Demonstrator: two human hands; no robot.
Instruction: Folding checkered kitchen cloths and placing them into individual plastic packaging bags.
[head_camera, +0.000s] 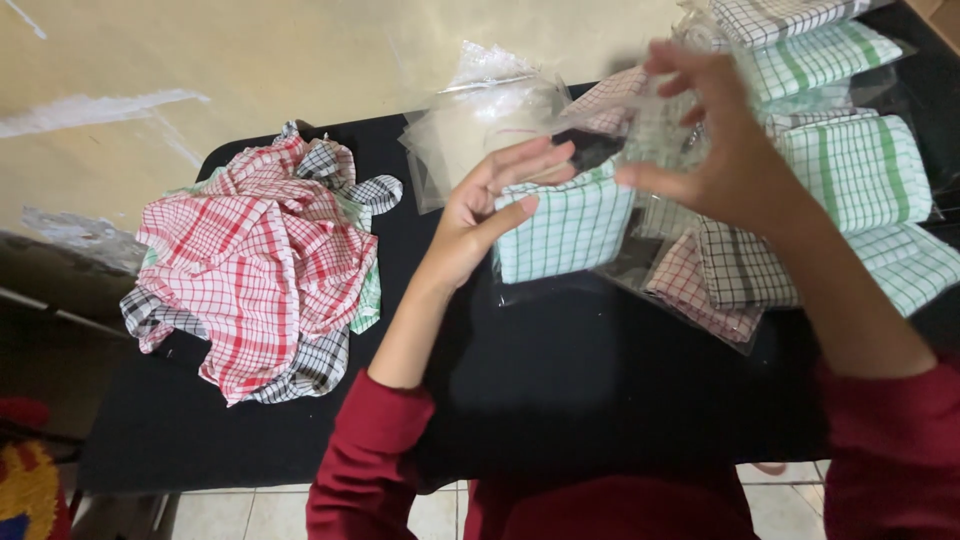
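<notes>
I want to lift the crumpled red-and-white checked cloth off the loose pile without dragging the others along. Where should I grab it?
Pinch the raised, bunched folds at the top middle of the crumpled red-and-white checked cloth, coming straight down from above. It lies uppermost on the pile, while its edges overlap the black-and-white checked cloths beneath, so pulling from the sides would likely drag them.

Under the left hand (480, 205) sits a folded cloth (565, 228), white with a thin green check. Left of that hand, a loose heap of cloths (260, 260) shows red-and-white check on top, with black-and-white check at its edges. Beneath the right hand (725, 150) lie packed cloths (850, 165), white with broad green stripes, beside one in black check (745, 265) and one in red check (690, 290). The table (600, 380) is black; both sleeves (365, 450) are dark red.
</notes>
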